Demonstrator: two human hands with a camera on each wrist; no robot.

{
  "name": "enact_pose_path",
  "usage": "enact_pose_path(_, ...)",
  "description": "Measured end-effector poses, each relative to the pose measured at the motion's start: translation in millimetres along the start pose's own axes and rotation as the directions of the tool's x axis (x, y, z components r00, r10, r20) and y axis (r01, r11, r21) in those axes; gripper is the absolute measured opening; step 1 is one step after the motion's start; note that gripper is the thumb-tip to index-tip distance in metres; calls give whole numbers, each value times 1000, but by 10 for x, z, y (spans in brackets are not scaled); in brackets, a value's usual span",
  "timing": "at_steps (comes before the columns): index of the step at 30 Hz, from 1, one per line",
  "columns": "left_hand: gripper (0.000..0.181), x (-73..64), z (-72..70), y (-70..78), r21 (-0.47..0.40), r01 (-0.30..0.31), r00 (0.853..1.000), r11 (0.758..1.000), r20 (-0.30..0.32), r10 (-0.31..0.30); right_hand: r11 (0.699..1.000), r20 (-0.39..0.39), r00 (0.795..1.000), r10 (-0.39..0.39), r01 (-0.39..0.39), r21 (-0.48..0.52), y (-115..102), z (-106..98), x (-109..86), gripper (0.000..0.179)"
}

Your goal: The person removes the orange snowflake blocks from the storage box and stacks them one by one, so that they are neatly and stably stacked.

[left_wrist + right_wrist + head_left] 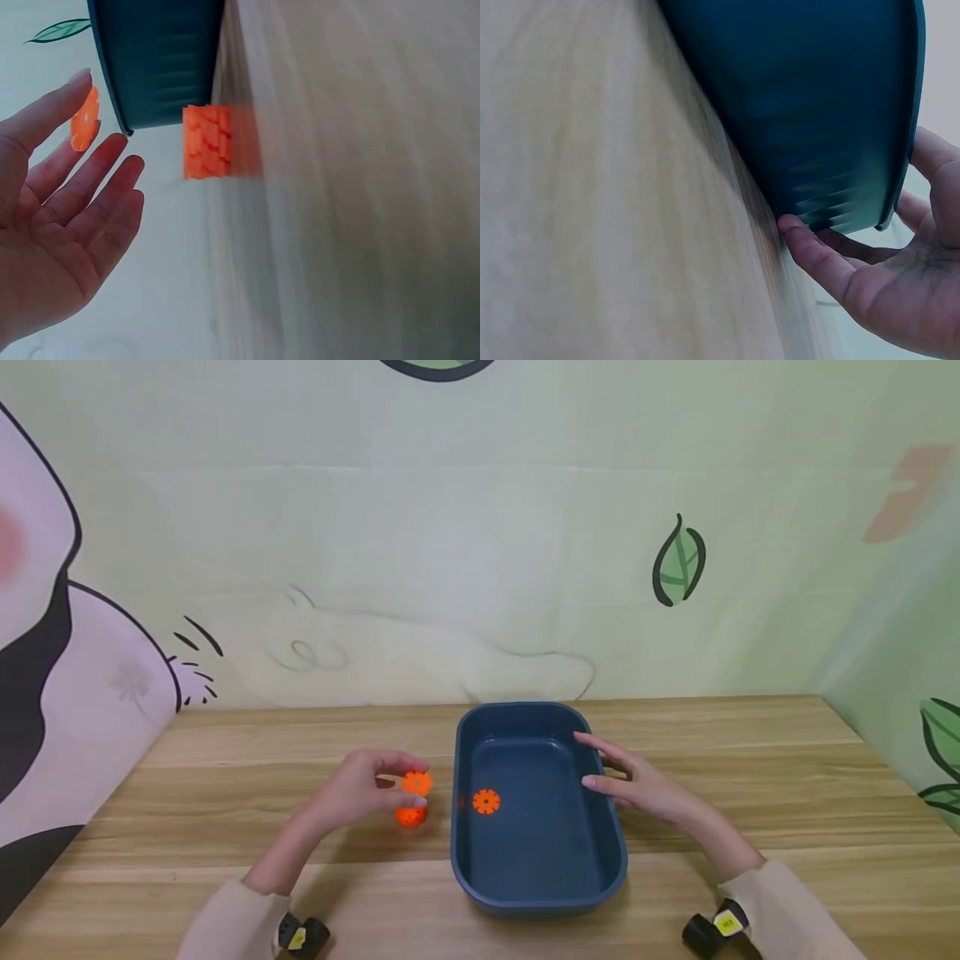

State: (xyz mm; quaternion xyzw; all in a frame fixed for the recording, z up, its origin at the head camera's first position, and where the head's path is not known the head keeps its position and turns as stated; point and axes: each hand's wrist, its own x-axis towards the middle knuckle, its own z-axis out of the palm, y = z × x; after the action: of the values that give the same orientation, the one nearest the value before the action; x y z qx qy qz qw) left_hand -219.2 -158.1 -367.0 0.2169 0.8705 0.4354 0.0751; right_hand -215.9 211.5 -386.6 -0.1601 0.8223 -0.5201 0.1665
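My left hand pinches an orange notched plastic disc between thumb and index finger; the other fingers hang loosely apart in the left wrist view. Just beneath it, a short stack of similar orange discs stands on the table, left of a dark blue plastic bin. Inside the bin, near its left wall, lies another orange disc. My right hand holds the bin's right side, thumb and index finger over the rim. Its lower fingers rest against the outer wall, close to the tabletop.
The bin stands on a wood-grain table. Behind the table hangs a pale green backdrop with printed leaves and a cartoon figure. Dark wrist cameras are strapped over the light sleeves.
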Motion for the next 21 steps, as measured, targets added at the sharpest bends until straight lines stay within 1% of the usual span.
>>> enact_pose_path(7, 41, 18, -3, -83, 50, 29, 998, 998, 46, -31, 1000, -2, 1000, -4, 4, -2, 9, -1, 4, 63)
enact_pose_path(13, 40, 51, -9, -164, 61, 77, 992, 995, 97, -83, 1000, -2, 1000, -4, 4, -1, 15, 2, 11, 63)
enact_pose_path(21, 35, 66, -25, -220, 84, 43, 988, 996, 142, -55, 1000, -8, 1000, -2, 2, 2, 10, 4, 12, 64)
